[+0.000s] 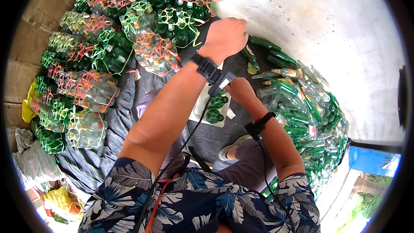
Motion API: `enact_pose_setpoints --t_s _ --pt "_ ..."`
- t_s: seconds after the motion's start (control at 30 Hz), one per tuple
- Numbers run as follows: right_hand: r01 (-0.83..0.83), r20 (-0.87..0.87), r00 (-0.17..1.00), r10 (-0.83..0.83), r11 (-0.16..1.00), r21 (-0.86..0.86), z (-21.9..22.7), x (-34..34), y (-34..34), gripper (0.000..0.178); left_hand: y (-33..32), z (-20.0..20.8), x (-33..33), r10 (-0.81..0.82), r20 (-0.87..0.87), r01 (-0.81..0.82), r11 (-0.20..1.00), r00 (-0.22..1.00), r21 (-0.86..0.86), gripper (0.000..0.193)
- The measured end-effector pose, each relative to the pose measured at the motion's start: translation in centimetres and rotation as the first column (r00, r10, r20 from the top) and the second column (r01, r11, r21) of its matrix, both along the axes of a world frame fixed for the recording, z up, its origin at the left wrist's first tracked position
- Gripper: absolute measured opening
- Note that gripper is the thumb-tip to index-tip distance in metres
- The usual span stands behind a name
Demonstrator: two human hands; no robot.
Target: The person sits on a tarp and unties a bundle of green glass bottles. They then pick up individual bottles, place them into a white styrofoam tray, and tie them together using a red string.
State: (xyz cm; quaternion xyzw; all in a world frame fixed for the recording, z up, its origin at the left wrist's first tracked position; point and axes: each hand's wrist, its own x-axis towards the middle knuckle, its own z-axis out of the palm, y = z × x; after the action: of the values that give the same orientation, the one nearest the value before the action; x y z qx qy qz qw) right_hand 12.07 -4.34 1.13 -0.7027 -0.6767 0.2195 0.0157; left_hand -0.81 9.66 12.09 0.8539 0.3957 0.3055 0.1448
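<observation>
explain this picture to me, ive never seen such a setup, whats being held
No machine here: these are a person's left hand and right hand, with black devices strapped to both wrists. The single picture comes from a fisheye camera worn on the head, looking down, so straight edges bend. On or beside the dark sheet are string-tied bottle bundles on the left and a loose bottle pile on the right; between them, a white tray with green bottles. What either hand holds, if anything, is hidden.

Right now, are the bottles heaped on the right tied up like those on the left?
No, the heaped bottles lie loose, while the left bundles are bound with coloured ties.
</observation>
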Motion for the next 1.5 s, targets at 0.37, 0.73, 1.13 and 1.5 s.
enact_pose_setpoints --t_s 0.37,0.73,1.13,1.5 --pt "0.037 0.005 0.999 -0.037 0.999 0.009 -0.3 0.2 -0.1 0.036 -0.3 0.3 0.1 -0.016 -0.048 0.014 0.999 0.999 -0.046 0.021" --pt "0.033 -0.062 0.997 -0.035 0.999 -0.042 0.4 1.8 -0.9 0.037 -0.3 0.5 -0.1 -0.043 -0.090 0.034 0.995 0.995 -0.093 0.025" --pt "0.280 -0.218 0.903 -0.369 0.892 -0.354 -5.2 13.2 -0.1 0.016 -0.9 -0.2 0.1 -0.107 -0.113 0.100 0.993 0.988 -0.066 0.025" --pt "0.404 -0.120 0.883 -0.453 0.865 -0.297 -18.5 24.5 -0.1 0.013 -2.6 -1.8 0.0 -0.409 -0.363 0.272 0.888 0.838 -0.372 0.020"
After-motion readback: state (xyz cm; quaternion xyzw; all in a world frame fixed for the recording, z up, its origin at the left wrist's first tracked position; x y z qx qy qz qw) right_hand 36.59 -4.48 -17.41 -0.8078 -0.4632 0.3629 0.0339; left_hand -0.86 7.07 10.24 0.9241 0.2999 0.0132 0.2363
